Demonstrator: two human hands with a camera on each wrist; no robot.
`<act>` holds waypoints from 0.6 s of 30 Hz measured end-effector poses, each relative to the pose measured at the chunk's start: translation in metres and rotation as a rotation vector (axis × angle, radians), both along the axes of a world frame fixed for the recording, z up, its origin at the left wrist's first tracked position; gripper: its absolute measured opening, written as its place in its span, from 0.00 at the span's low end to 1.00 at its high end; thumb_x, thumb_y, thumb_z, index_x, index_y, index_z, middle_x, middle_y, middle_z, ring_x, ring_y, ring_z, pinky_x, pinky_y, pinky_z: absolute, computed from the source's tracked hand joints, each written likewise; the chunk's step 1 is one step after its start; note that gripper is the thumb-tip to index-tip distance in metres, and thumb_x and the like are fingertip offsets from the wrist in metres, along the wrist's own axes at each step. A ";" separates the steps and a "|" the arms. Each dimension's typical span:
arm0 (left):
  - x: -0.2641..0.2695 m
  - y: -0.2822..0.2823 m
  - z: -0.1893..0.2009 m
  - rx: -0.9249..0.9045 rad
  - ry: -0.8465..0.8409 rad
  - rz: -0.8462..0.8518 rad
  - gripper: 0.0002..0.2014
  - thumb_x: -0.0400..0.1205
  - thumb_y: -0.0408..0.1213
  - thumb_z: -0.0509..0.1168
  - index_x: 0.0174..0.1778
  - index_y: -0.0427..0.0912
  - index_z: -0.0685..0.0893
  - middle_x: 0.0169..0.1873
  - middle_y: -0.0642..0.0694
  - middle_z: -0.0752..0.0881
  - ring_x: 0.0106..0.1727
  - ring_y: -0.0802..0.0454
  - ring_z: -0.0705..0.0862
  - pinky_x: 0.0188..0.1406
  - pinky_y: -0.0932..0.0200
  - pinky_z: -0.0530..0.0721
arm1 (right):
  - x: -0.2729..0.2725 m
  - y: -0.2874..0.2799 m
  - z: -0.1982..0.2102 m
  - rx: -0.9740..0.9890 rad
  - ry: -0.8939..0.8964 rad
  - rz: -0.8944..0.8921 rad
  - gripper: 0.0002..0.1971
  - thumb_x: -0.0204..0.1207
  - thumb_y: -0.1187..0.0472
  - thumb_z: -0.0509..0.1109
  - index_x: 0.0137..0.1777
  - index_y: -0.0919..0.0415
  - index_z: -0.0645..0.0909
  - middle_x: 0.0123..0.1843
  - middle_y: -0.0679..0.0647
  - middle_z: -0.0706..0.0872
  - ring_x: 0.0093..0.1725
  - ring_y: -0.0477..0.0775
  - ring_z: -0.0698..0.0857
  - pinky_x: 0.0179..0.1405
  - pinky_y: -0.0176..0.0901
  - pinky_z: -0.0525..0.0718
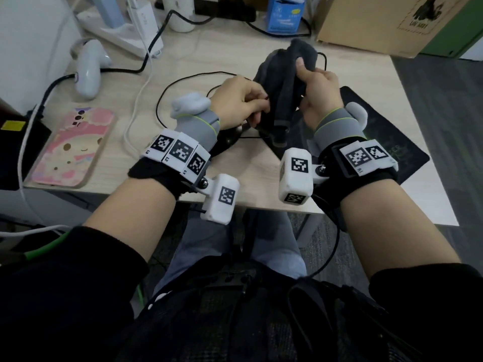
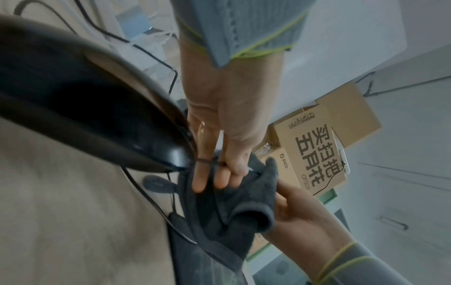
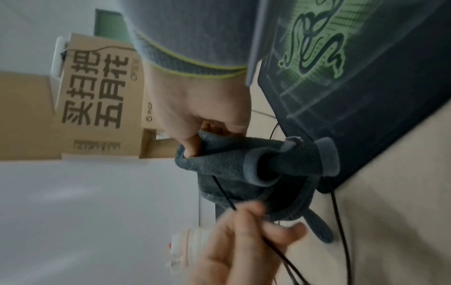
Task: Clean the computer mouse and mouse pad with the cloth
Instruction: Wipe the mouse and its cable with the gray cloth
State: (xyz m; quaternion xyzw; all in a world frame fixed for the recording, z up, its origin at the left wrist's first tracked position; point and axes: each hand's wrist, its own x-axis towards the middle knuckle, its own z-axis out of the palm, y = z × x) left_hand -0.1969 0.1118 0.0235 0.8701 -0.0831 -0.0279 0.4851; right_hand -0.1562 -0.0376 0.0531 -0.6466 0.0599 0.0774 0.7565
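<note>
While phone [image 1: 70,147] lies left, cable [image 1: 167,87] loops beneath cloth [image 1: 282,82].

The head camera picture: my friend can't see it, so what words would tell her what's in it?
Two hands hold a dark grey cloth up over a wooden desk: the right hand grips its top, and the left hand pinches its side along with a thin black cable. A black mouse pad lies to the right, a pink phone to the left.
</note>
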 end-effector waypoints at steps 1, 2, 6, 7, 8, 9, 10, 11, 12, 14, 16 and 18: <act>-0.001 0.004 -0.001 0.053 0.014 -0.010 0.06 0.75 0.41 0.65 0.33 0.48 0.85 0.18 0.62 0.85 0.28 0.55 0.85 0.42 0.57 0.83 | 0.003 -0.006 0.003 0.012 0.025 -0.058 0.09 0.80 0.61 0.68 0.38 0.61 0.80 0.29 0.51 0.87 0.30 0.47 0.86 0.33 0.37 0.85; -0.002 0.007 -0.004 0.096 0.032 -0.018 0.06 0.76 0.39 0.66 0.36 0.45 0.87 0.18 0.64 0.84 0.29 0.60 0.84 0.44 0.61 0.82 | 0.005 -0.011 0.005 0.022 0.049 -0.108 0.09 0.80 0.60 0.68 0.38 0.61 0.80 0.31 0.52 0.87 0.31 0.48 0.85 0.34 0.38 0.86; -0.001 0.009 -0.006 0.233 0.046 0.011 0.06 0.75 0.35 0.68 0.40 0.42 0.91 0.22 0.58 0.87 0.29 0.63 0.80 0.44 0.60 0.77 | 0.008 -0.021 0.008 0.018 0.047 -0.144 0.07 0.78 0.59 0.70 0.40 0.60 0.81 0.37 0.53 0.87 0.37 0.50 0.86 0.39 0.41 0.87; 0.000 0.006 -0.004 0.235 0.048 0.018 0.07 0.71 0.37 0.69 0.42 0.42 0.91 0.27 0.53 0.89 0.32 0.59 0.81 0.44 0.59 0.77 | 0.008 -0.019 0.007 0.024 0.030 -0.121 0.07 0.78 0.60 0.70 0.40 0.61 0.82 0.38 0.54 0.88 0.39 0.52 0.88 0.44 0.44 0.88; 0.000 -0.001 0.000 0.193 0.066 0.013 0.11 0.68 0.37 0.68 0.43 0.42 0.91 0.31 0.50 0.90 0.36 0.56 0.84 0.45 0.59 0.79 | 0.007 -0.017 0.006 0.028 0.018 -0.090 0.06 0.78 0.60 0.70 0.41 0.61 0.83 0.39 0.55 0.89 0.41 0.53 0.89 0.47 0.47 0.89; 0.002 -0.007 0.004 0.113 0.084 -0.008 0.11 0.67 0.35 0.67 0.43 0.40 0.89 0.31 0.52 0.90 0.38 0.56 0.86 0.46 0.61 0.81 | 0.006 -0.015 0.006 0.016 0.012 -0.053 0.06 0.77 0.61 0.71 0.42 0.62 0.84 0.40 0.57 0.89 0.43 0.55 0.89 0.49 0.49 0.89; 0.003 -0.013 0.008 0.029 0.095 -0.036 0.07 0.69 0.30 0.67 0.42 0.39 0.86 0.28 0.55 0.90 0.37 0.58 0.87 0.45 0.62 0.82 | 0.004 -0.012 0.006 -0.003 0.011 -0.017 0.05 0.77 0.61 0.71 0.43 0.62 0.84 0.42 0.59 0.90 0.46 0.58 0.90 0.51 0.52 0.89; 0.005 -0.018 0.010 -0.027 0.082 -0.063 0.05 0.74 0.27 0.65 0.39 0.41 0.83 0.24 0.58 0.88 0.34 0.60 0.86 0.42 0.63 0.82 | 0.002 -0.010 0.006 -0.023 0.009 0.013 0.06 0.77 0.60 0.71 0.44 0.63 0.84 0.44 0.61 0.90 0.48 0.60 0.90 0.52 0.55 0.89; 0.006 -0.022 0.013 -0.046 0.068 -0.066 0.08 0.79 0.27 0.63 0.36 0.43 0.80 0.21 0.60 0.87 0.32 0.58 0.85 0.39 0.61 0.82 | 0.002 -0.009 0.006 -0.030 0.004 0.035 0.06 0.78 0.60 0.70 0.45 0.64 0.84 0.45 0.63 0.89 0.48 0.62 0.89 0.52 0.57 0.89; 0.008 -0.025 0.015 -0.042 0.008 -0.075 0.14 0.84 0.30 0.59 0.33 0.46 0.79 0.18 0.59 0.85 0.29 0.55 0.83 0.35 0.60 0.79 | 0.003 -0.012 0.006 -0.040 -0.001 0.028 0.07 0.79 0.61 0.69 0.43 0.66 0.83 0.42 0.63 0.88 0.43 0.60 0.89 0.47 0.52 0.90; 0.008 -0.021 0.014 -0.010 -0.012 -0.080 0.14 0.84 0.30 0.59 0.32 0.46 0.80 0.16 0.58 0.83 0.25 0.62 0.82 0.32 0.67 0.78 | 0.005 -0.020 0.005 -0.030 0.011 -0.060 0.07 0.79 0.63 0.69 0.41 0.66 0.82 0.37 0.59 0.87 0.36 0.54 0.87 0.39 0.43 0.88; 0.007 -0.015 0.011 0.039 0.010 -0.105 0.13 0.83 0.27 0.59 0.35 0.40 0.82 0.16 0.59 0.84 0.23 0.66 0.81 0.30 0.75 0.76 | 0.011 -0.030 0.005 0.064 0.029 -0.180 0.07 0.78 0.64 0.70 0.47 0.69 0.81 0.37 0.58 0.86 0.34 0.51 0.86 0.36 0.41 0.86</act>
